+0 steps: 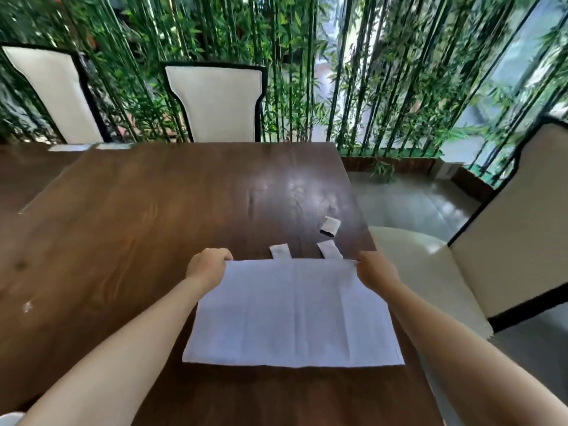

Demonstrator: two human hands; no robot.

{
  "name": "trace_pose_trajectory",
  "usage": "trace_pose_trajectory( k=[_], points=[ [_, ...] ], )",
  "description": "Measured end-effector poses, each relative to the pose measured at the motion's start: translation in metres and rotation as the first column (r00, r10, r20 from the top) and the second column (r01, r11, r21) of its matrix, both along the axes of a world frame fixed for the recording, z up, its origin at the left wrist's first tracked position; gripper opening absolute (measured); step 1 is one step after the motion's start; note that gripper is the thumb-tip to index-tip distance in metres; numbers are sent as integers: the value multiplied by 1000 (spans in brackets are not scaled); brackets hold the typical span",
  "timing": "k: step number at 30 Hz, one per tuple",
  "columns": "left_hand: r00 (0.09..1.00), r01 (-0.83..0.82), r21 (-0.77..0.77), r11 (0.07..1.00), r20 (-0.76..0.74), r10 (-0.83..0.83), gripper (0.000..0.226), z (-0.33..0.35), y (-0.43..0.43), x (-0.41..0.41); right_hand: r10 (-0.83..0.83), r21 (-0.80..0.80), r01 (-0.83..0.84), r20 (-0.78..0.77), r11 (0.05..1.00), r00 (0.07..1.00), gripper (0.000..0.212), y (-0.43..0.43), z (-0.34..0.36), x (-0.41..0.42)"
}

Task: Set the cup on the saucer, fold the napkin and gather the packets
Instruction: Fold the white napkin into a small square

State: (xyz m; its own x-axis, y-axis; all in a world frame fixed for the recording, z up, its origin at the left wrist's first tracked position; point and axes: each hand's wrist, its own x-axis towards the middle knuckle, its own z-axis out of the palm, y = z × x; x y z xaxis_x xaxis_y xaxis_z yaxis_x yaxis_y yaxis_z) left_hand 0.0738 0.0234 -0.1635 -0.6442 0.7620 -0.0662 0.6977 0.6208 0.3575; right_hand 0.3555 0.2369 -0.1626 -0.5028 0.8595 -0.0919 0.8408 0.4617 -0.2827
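Observation:
A white napkin (293,312) lies spread flat on the dark wooden table (147,216), with crease lines showing. My left hand (209,265) pinches its far left corner and my right hand (376,272) pinches its far right corner. Three small white packets lie beyond the napkin's far edge: one packet (280,252) and a second packet (329,249) partly tucked behind the edge, and a third packet (330,226) farther off to the right. No cup or saucer shows, apart from a white sliver (9,419) at the bottom left corner that I cannot identify.
Two cream chairs with black trim (215,103) (52,90) stand at the table's far side, and another cream chair (445,272) is close on the right. Bamboo stalks (353,72) screen the background. The table's right edge runs just past my right hand.

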Motion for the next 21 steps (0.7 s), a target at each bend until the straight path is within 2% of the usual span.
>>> trace_pose_trajectory(
  k=[5, 13, 21],
  points=[
    [995, 23, -55, 998, 97, -17, 33, -31, 15, -14, -19, -81, 24, 73, 996, 997, 20, 11, -31, -6],
    [997, -5, -35, 999, 73, 7, 35, -50, 18, -21, 70, 126, -90, 152, 988, 986, 15, 20, -47, -8],
    [986, -92, 83, 992, 150, 79, 32, -53, 10, -20, 48, 198, -64, 82, 978, 996, 11, 17, -59, -8]
  ],
)
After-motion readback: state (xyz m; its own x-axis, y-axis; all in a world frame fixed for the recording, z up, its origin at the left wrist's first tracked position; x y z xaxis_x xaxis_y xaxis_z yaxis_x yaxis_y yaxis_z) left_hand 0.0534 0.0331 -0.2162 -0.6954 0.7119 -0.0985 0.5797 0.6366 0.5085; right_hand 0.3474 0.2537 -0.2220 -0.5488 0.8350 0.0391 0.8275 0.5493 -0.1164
